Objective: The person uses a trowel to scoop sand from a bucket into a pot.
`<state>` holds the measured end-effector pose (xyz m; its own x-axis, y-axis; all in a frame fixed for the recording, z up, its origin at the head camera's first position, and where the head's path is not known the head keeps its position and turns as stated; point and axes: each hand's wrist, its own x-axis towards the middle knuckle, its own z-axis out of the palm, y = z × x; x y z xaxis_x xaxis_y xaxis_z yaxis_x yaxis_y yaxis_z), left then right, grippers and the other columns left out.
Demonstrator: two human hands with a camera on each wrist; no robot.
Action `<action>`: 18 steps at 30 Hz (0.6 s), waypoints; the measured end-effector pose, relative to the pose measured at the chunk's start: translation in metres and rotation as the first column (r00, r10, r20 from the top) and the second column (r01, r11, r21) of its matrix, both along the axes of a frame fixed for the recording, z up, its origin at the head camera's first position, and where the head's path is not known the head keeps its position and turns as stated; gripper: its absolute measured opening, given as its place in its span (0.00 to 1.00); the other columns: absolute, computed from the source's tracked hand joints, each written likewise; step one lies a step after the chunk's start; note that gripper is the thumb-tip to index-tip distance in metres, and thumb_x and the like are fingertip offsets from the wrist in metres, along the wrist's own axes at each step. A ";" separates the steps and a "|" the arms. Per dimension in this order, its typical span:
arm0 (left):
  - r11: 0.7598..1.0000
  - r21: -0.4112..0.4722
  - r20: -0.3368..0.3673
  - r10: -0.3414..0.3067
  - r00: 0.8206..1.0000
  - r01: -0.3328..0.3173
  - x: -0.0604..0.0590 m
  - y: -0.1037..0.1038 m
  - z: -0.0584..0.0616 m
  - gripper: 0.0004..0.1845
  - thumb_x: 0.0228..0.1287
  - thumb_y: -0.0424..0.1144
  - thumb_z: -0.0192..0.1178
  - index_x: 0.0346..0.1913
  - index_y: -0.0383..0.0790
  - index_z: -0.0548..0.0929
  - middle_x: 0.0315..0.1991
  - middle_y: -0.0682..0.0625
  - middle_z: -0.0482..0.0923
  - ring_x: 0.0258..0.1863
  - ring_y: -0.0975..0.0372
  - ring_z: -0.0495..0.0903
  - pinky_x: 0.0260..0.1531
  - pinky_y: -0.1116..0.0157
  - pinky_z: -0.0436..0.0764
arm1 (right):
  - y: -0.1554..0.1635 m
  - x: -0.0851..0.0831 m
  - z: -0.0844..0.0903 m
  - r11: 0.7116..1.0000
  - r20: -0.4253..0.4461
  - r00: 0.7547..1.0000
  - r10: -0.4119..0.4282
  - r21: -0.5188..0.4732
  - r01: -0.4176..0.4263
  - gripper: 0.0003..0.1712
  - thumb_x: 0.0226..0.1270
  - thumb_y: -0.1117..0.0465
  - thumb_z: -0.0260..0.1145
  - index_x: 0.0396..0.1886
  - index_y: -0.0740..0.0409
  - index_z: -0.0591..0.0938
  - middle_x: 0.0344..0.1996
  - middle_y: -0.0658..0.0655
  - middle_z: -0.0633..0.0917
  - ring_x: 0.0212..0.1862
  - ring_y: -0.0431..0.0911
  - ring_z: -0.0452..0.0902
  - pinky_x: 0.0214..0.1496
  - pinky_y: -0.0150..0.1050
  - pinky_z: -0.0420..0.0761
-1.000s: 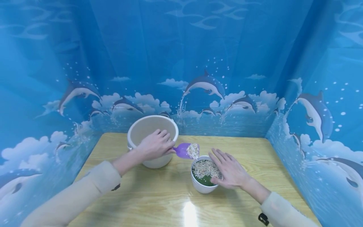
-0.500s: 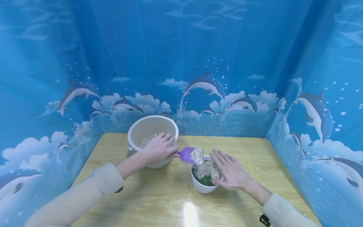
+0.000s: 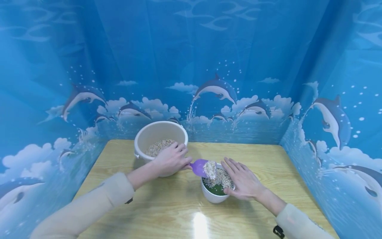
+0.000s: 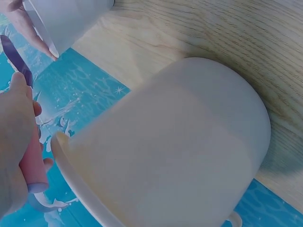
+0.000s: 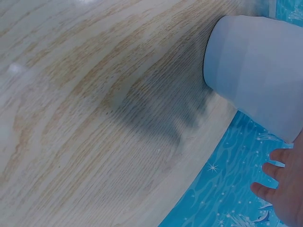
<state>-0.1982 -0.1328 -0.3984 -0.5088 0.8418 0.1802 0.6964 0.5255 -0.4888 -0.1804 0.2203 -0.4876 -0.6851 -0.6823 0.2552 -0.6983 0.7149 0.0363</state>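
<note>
Over the pot (image 3: 213, 194), left fingers (image 3: 182, 154) apparently gripping scoop (image 3: 199, 167), right fingers (image 3: 231, 166) spread.

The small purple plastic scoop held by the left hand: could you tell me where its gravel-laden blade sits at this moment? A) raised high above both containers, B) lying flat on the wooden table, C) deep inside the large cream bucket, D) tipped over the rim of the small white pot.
D: in the head view the small purple plastic scoop, gripped by the left hand, tilts its pale gravel over the rim of the small white pot.
</note>
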 end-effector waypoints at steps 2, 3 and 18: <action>1.000 -0.012 -0.017 -0.008 1.000 0.008 0.000 0.001 -0.001 0.23 0.80 0.66 0.46 0.44 0.54 0.82 0.45 0.52 0.84 0.49 0.59 0.79 0.51 0.60 0.81 | 0.000 0.000 0.000 1.000 -0.001 1.000 0.002 -0.001 -0.002 0.68 0.67 0.13 0.25 0.82 0.64 0.61 0.80 0.70 0.65 0.77 0.67 0.68 0.71 0.68 0.75; 1.000 -0.019 -0.027 -0.012 1.000 0.011 -0.001 0.002 -0.002 0.23 0.80 0.66 0.46 0.44 0.54 0.82 0.44 0.53 0.85 0.48 0.59 0.79 0.50 0.61 0.81 | 0.000 0.000 0.000 1.000 0.000 1.000 0.002 -0.002 -0.002 0.68 0.68 0.13 0.26 0.82 0.64 0.61 0.80 0.70 0.65 0.77 0.67 0.68 0.71 0.68 0.75; 0.996 -0.064 -0.146 -0.071 0.987 0.063 0.001 0.010 -0.012 0.22 0.79 0.67 0.46 0.43 0.59 0.83 0.41 0.57 0.85 0.45 0.62 0.76 0.45 0.65 0.78 | 0.000 -0.001 0.000 1.000 0.040 0.999 0.000 -0.014 0.001 0.64 0.69 0.16 0.44 0.83 0.63 0.59 0.81 0.70 0.64 0.77 0.68 0.68 0.71 0.69 0.74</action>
